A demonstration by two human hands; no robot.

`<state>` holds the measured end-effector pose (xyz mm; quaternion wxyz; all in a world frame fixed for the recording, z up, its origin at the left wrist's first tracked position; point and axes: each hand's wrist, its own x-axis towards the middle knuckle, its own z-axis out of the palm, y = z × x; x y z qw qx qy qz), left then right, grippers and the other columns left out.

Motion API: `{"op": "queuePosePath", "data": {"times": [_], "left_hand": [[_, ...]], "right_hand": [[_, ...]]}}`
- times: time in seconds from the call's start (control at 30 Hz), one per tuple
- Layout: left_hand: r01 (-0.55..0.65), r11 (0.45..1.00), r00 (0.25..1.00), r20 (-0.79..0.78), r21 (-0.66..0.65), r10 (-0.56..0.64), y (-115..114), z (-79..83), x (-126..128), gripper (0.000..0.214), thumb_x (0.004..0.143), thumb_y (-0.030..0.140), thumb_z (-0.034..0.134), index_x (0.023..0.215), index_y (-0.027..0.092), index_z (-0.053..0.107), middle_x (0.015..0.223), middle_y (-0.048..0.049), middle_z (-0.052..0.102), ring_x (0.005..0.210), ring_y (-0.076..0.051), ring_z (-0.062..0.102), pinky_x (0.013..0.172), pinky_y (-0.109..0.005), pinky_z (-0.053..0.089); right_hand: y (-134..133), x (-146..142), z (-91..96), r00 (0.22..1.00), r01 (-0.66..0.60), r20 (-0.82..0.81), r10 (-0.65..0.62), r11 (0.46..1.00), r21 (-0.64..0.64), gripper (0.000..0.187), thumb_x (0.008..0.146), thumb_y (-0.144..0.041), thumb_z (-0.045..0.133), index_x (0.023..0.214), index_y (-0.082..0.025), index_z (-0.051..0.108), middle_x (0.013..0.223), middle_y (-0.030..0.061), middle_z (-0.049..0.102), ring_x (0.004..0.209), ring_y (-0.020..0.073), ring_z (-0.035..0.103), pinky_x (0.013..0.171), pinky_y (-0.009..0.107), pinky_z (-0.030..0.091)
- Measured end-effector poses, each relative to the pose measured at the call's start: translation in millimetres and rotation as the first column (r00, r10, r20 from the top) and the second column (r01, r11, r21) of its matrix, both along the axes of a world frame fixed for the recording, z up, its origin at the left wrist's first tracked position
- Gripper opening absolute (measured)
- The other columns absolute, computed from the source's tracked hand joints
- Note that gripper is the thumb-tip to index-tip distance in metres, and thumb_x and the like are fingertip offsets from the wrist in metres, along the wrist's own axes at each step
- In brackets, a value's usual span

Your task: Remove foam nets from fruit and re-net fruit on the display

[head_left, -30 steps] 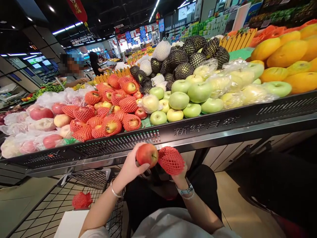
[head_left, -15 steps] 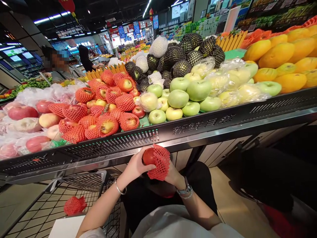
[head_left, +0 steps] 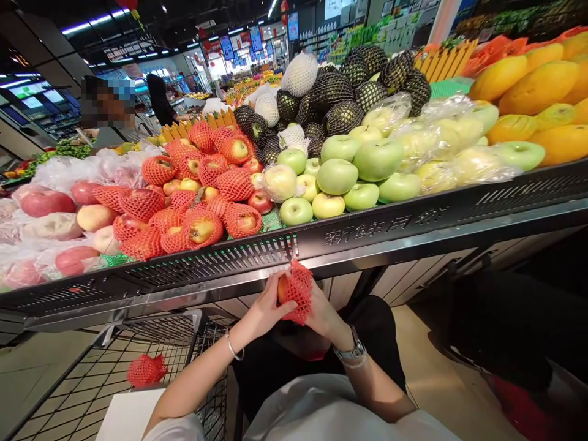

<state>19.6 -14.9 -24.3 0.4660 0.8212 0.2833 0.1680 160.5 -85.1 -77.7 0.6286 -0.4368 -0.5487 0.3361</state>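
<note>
In front of my body, just below the edge of the fruit stand, a red apple [head_left: 283,290] sits partly inside a red foam net sleeve [head_left: 299,293]. My left hand [head_left: 266,311] grips the apple from the left, its thumb across the front onto the net. Around the net's right side my right hand [head_left: 322,311] is closed, its fingers mostly hidden behind the sleeve. Bare apple skin shows only on the left. Several apples in red nets [head_left: 202,228] lie piled on the stand ahead.
A shopping cart [head_left: 59,392] at lower left holds a red-netted fruit [head_left: 147,370] and a white box [head_left: 131,416]. Green apples [head_left: 337,176], black-netted fruit [head_left: 331,92] and yellow melons [head_left: 539,86] fill the stand behind its black rim [head_left: 386,229]. Another person [head_left: 110,116] stands beyond, at left.
Both hands and the apple have shifted slightly right in view. The apple has turned, and less of its bare skin shows beside the net. The view itself has moved a little.
</note>
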Motion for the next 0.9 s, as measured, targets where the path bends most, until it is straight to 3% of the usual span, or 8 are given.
{"op": "queuePosePath", "data": {"times": [0.1,0.27,0.43,0.53,0.67,0.73,0.8,0.9], "left_hand": [[0.003,1.000,1.000,0.008,0.015,-0.004,-4.4,-4.2,-3.5,0.051,0.092,0.041,0.047,0.136,0.019,0.033,0.138,-0.0135,0.045,0.130,-0.026,0.043,0.113,-0.045,0.030],[-0.137,0.986,0.986,0.106,0.099,0.127,-8.6,-12.6,-5.9,0.027,0.093,0.036,0.049,0.116,0.021,0.049,0.141,-0.0117,0.044,0.133,-0.025,0.040,0.113,-0.045,0.028],[-0.305,0.945,0.941,0.189,0.116,0.280,2.0,-11.7,-10.1,0.018,0.084,0.035,0.060,0.077,0.020,0.053,0.087,-0.0037,0.061,0.088,-0.020,0.058,0.083,-0.033,0.045],[-0.262,0.964,0.954,0.141,-0.035,0.265,7.2,-8.9,-14.3,0.020,0.084,0.038,0.060,0.087,0.020,0.053,0.069,0.0028,0.054,0.066,-0.014,0.053,0.065,-0.026,0.042],[-0.083,0.961,0.996,0.019,-0.262,0.092,11.9,-10.5,-21.3,0.040,0.088,0.043,0.055,0.118,0.021,0.041,0.061,0.0085,0.047,0.052,-0.010,0.044,0.054,-0.022,0.036],[-0.077,0.990,0.995,0.054,-0.120,0.084,15.3,-13.6,-25.5,0.047,0.088,0.042,0.057,0.125,0.021,0.037,0.067,0.0065,0.048,0.059,-0.012,0.049,0.061,-0.026,0.042],[-0.082,0.984,0.990,0.126,0.159,0.062,18.8,-16.0,-29.4,0.054,0.086,0.038,0.060,0.131,0.023,0.035,0.086,-0.0010,0.055,0.080,-0.017,0.057,0.078,-0.035,0.048],[0.111,0.866,0.982,0.078,0.487,-0.170,21.4,-16.7,-32.5,0.064,0.085,0.028,0.063,0.140,0.030,0.030,0.135,-0.0139,0.043,0.126,-0.030,0.044,0.105,-0.053,0.037]], "right_hand": [[1.3,1.0,-5.8,0.967,0.054,0.247,-0.065,0.997,0.054,0.058,0.078,-0.032,0.071,0.133,-0.025,0.053,0.142,0.0112,0.049,0.138,0.0301,0.038,0.116,0.052,0.029],[5.8,-7.6,-15.9,0.905,0.135,0.406,-0.128,0.991,0.011,0.060,0.082,-0.026,0.066,0.138,-0.019,0.045,0.137,0.0163,0.052,0.132,0.0311,0.046,0.111,0.055,0.036],[3.9,-10.9,-13.1,0.943,0.169,0.294,-0.155,0.985,-0.020,0.064,0.076,-0.029,0.073,0.135,-0.023,0.048,0.140,0.0119,0.049,0.133,0.0277,0.044,0.112,0.047,0.036],[2.5,-11.4,-12.4,0.956,0.230,0.193,-0.221,0.973,-0.023,0.067,0.072,-0.028,0.077,0.132,-0.023,0.049,0.135,0.0111,0.053,0.128,0.0268,0.048,0.110,0.045,0.039],[2.4,-12.9,-10.9,0.965,0.252,0.083,-0.249,0.967,-0.033,0.070,0.070,-0.030,0.079,0.132,-0.023,0.048,0.133,0.0114,0.054,0.127,0.0279,0.049,0.110,0.046,0.038],[1.8,-13.3,-8.5,0.976,0.215,0.002,-0.216,0.974,-0.064,0.072,0.070,-0.031,0.079,0.134,-0.023,0.045,0.134,0.0114,0.053,0.125,0.0275,0.051,0.109,0.046,0.040],[0.6,-13.6,-6.2,0.983,0.149,-0.096,-0.159,0.984,-0.099,0.078,0.072,-0.033,0.078,0.138,-0.025,0.039,0.135,0.0111,0.052,0.123,0.0259,0.054,0.108,0.044,0.043],[-2.1,-15.0,-6.1,0.977,0.070,-0.195,-0.089,0.992,-0.106,0.084,0.075,-0.035,0.075,0.144,-0.026,0.030,0.139,0.0108,0.049,0.126,0.0247,0.053,0.108,0.042,0.044]]}}
